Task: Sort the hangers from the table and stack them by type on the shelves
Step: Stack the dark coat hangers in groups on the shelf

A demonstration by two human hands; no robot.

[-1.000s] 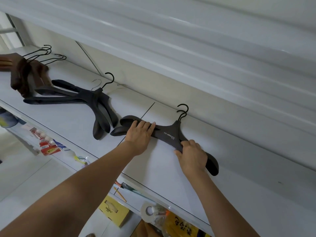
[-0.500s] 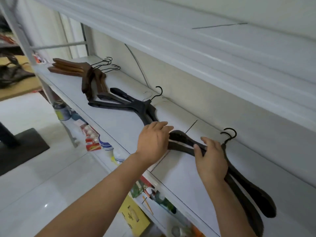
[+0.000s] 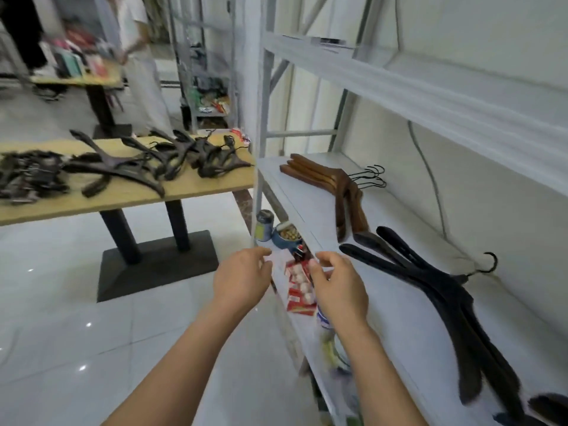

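Hangers (image 3: pixel 123 169) of dark plastic, curved and broad-shouldered, lie in a loose tangle across the pale wooden desk (image 3: pixel 199 192), reaching its right end. On the white metal shelf (image 3: pixel 310 216), brown wooden hangers (image 3: pixel 341 186) are stacked at the far end, wire hooks toward the back edge; black hangers (image 3: pixel 436 284) are stacked midway along. Below the shelf's front edge stand an open tin (image 3: pixel 287 235) of small yellowish pieces, a closed can (image 3: pixel 263 226) and a red carton (image 3: pixel 299 287) of white lumps. Left hand (image 3: pixel 242 279) and right hand (image 3: pixel 339 289) hover at that front edge, fingers loosely curled, holding nothing.
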